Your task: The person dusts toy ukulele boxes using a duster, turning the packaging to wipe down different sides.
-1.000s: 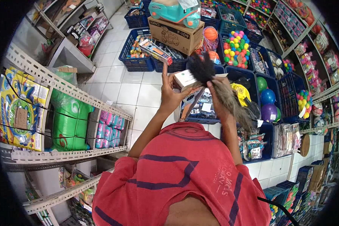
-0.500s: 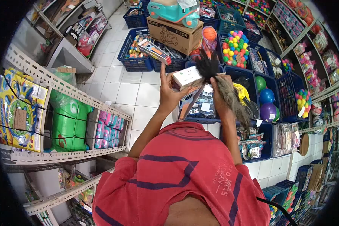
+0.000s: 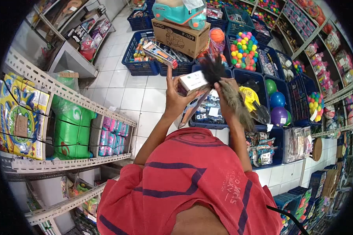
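My left hand [image 3: 175, 97] grips a tall box by its near left edge, the index finger stretched upward. A white end of the box [image 3: 193, 80] faces up, and its printed side slants down toward me. In my right hand [image 3: 226, 105] is a feather duster [image 3: 239, 105], fingers wrapped round its middle. Black feathers at its far end are blurred and brush beside the white end of the box. Grey-brown feathers hang down to the right of my wrist. Under the box, a blue crate [image 3: 208, 126] holds packaged toys.
Crates of colourful balls [image 3: 244, 51] and larger balls [image 3: 277, 99] stand ahead and right. A brown scooter carton [image 3: 178, 38] carries a turquoise ride-on toy [image 3: 180, 13]. A boxed toy [image 3: 160, 54] lies across a crate. Metal shelving [image 3: 66, 98] runs along my left.
My right hand and the feather duster have shifted slightly left. The lower part of the box has swung a little to the left; my left hand has barely moved.
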`<action>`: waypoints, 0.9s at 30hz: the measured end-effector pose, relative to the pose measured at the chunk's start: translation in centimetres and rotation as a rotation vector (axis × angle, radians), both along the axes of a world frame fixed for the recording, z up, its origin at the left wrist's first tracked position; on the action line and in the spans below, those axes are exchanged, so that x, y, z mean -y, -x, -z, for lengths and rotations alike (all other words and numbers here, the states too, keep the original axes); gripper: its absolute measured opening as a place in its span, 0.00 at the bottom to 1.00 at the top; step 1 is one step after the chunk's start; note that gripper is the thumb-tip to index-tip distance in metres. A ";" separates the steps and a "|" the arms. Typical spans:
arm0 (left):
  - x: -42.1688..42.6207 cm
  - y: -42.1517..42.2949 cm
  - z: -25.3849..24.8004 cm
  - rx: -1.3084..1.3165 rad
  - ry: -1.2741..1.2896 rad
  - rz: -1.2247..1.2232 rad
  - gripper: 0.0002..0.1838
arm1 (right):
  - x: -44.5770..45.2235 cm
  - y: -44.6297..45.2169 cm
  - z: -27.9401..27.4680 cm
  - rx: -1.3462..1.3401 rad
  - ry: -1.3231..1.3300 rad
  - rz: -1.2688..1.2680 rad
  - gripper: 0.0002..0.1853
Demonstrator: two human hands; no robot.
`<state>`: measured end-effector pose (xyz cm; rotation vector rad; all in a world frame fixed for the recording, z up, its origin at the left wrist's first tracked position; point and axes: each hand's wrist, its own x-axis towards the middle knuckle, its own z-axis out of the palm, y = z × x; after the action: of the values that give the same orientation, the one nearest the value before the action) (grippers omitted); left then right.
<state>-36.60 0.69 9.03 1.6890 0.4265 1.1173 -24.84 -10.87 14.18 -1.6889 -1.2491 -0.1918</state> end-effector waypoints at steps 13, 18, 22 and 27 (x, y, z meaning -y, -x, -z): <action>-0.1 0.1 -0.5 0.047 0.074 -0.063 0.51 | 0.1 0.3 0.6 -0.118 -0.031 -0.005 0.10; -0.4 0.3 -0.5 0.173 0.171 -0.017 0.46 | 1.0 2.3 -0.2 -0.235 0.009 -0.211 0.09; -0.3 0.4 -0.5 0.170 0.180 -0.042 0.46 | 0.7 -0.2 1.5 -0.136 -0.096 0.094 0.09; -0.5 0.3 -0.4 0.152 0.174 -0.064 0.46 | 0.8 1.1 1.3 -0.240 -0.064 0.066 0.11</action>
<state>-36.86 1.20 9.46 1.4367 0.4695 1.2103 -25.98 -11.67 12.87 -1.6455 -1.0006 -0.0652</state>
